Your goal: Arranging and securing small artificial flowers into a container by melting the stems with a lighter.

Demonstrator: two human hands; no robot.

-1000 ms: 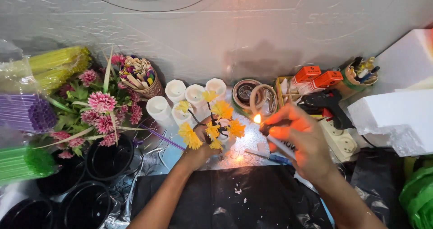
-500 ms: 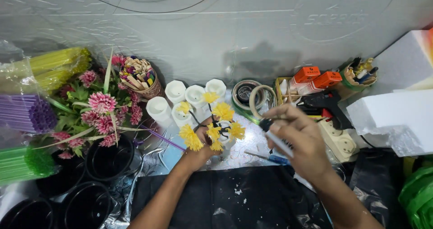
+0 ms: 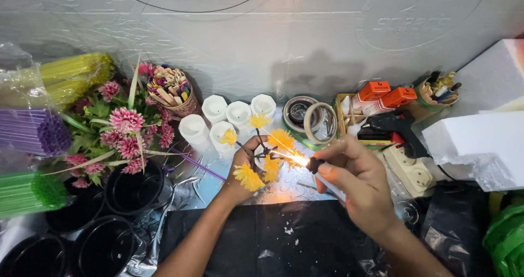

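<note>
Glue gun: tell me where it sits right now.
In the head view the black glue gun lies at the right of the table, just below the orange boxes and above the white power strip, beyond the right hand.

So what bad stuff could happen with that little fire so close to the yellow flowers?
The flame from the lighter in the right hand sits right by the yellow flowers, so a petal might scorch or catch. The left hand grips that stem close by, so its fingers could get burned. Plastic sheeting lies under it all and could melt.
</note>
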